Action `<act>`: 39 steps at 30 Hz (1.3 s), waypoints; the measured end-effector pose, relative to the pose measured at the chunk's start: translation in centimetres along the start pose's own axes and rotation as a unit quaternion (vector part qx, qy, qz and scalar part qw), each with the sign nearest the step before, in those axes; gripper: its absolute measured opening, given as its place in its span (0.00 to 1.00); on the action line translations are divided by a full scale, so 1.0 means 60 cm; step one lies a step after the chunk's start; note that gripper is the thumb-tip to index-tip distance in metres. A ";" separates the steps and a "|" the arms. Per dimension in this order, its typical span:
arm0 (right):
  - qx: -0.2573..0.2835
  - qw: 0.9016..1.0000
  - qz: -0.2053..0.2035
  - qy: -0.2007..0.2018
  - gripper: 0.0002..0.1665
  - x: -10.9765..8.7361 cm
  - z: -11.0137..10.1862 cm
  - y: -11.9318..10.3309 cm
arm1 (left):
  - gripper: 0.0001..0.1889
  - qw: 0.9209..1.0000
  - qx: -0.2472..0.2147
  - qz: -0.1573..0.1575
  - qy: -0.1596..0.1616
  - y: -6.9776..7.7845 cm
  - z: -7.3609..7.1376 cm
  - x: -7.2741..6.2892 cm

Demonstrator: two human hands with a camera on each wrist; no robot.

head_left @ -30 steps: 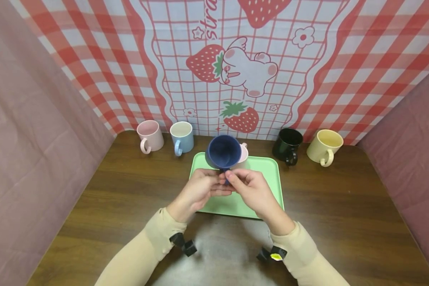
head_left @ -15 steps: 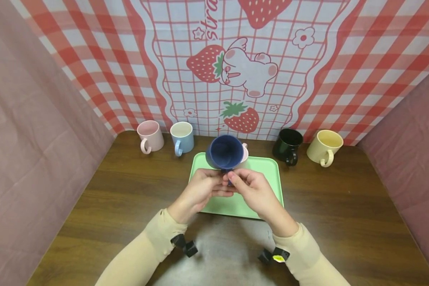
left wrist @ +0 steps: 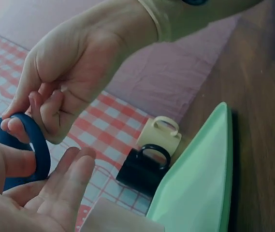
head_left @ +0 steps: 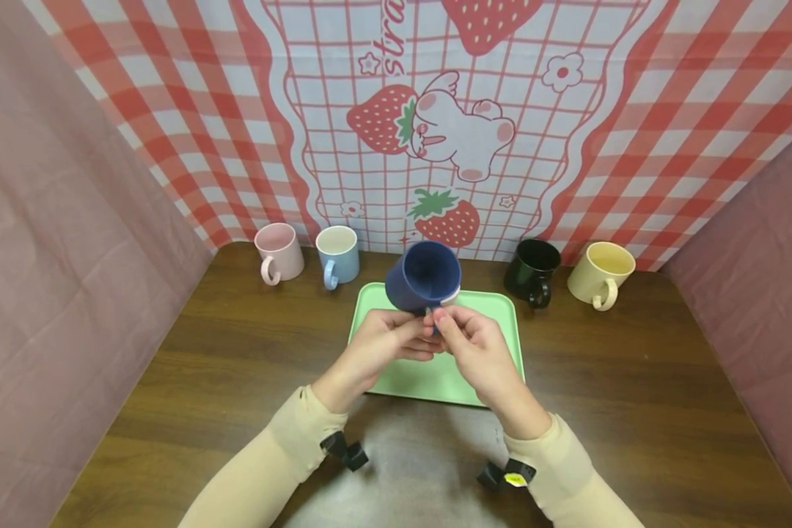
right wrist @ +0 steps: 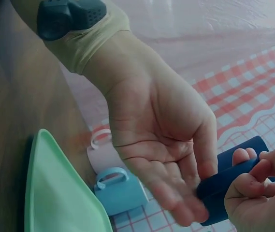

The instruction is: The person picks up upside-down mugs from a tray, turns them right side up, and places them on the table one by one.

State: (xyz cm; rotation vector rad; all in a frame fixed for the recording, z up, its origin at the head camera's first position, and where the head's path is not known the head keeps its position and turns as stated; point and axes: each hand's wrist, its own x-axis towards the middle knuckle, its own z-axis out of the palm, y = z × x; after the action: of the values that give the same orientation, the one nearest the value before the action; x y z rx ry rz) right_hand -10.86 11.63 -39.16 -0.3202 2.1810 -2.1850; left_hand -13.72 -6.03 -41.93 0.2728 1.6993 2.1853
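Observation:
A navy mug is held up over the green tray, tilted so its opening faces the head camera. My right hand pinches the mug's handle between thumb and forefinger, other fingers curled in. From the left, my left hand holds the handle too: its thumb reaches through the loop, and its fingers extend beneath, fairly straight. Behind the navy mug, a pale pink mug shows in the left wrist view; the head view leaves only a sliver of its rim uncovered.
At the back left of the wooden table stand a pink mug and a light blue mug. A black mug and a yellow mug stand at the back right. A strawberry-print cloth hangs behind them.
The navy mug has shifted slightly right and up in the head view and leans more to the right, covering most of the pink mug behind. Both hands keep hold of the handle.

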 end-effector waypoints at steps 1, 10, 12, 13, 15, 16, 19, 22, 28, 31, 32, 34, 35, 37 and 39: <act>-0.001 1.000 0.000 0.004 0.15 0.000 -0.002 -0.001 | 0.18 1.000 0.008 0.000 -0.003 -0.002 -0.001 0.002; -0.006 0.999 -0.021 0.032 0.16 -0.003 -0.042 -0.010 | 0.15 0.992 0.123 0.015 0.021 -0.008 -0.026 0.015; -0.011 0.998 -0.032 0.045 0.16 -0.002 -0.058 -0.013 | 0.14 0.981 0.181 0.044 0.051 -0.008 -0.037 0.022; -0.012 0.998 -0.035 0.053 0.16 -0.001 -0.066 -0.014 | 0.13 0.971 0.219 0.063 0.069 -0.008 -0.042 0.026; -0.024 0.997 -0.039 0.065 0.17 0.005 -0.084 -0.016 | 0.13 0.943 0.300 0.097 0.109 -0.007 -0.049 0.035; -0.034 0.996 -0.040 0.073 0.17 0.010 -0.093 -0.016 | 0.13 0.927 0.335 0.110 0.125 -0.006 -0.052 0.040; -0.073 0.993 -0.034 0.091 0.19 0.030 -0.118 -0.012 | 0.18 0.884 0.423 0.136 0.142 -0.003 -0.055 0.059; -0.129 0.985 -0.031 0.108 0.22 0.053 -0.139 0.000 | 0.27 0.855 0.483 0.148 0.115 -0.003 -0.051 0.080; -0.194 0.971 -0.024 0.137 0.22 0.094 -0.163 0.032 | 0.42 0.820 0.549 0.153 0.051 -0.007 -0.039 0.112; -0.196 0.971 -0.014 0.139 0.22 0.109 -0.166 0.050 | 0.44 0.814 0.560 0.149 0.044 -0.010 -0.035 0.123; -0.198 0.970 -0.011 0.140 0.23 0.113 -0.165 0.054 | 0.45 0.812 0.563 0.146 0.043 -0.011 -0.034 0.125; -0.208 0.967 -0.007 0.145 0.22 0.119 -0.162 0.062 | 0.46 0.812 0.565 0.140 0.041 -0.013 -0.032 0.128; -0.218 0.965 -0.006 0.147 0.22 0.122 -0.161 0.066 | 0.47 0.813 0.565 0.139 0.040 -0.014 -0.031 0.129; -0.236 0.959 -0.007 0.154 0.21 0.129 -0.158 0.074 | 0.48 0.813 0.564 0.136 0.036 -0.016 -0.029 0.131; -0.258 0.952 -0.007 0.161 0.21 0.135 -0.157 0.081 | 0.48 0.814 0.563 0.136 0.035 -0.017 -0.028 0.133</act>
State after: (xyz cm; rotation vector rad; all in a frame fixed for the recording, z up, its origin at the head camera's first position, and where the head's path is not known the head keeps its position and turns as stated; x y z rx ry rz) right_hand -20.96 19.48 -42.94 0.0189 2.9213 -1.7306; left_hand -21.51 -4.16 -43.87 0.7514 2.9496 1.0252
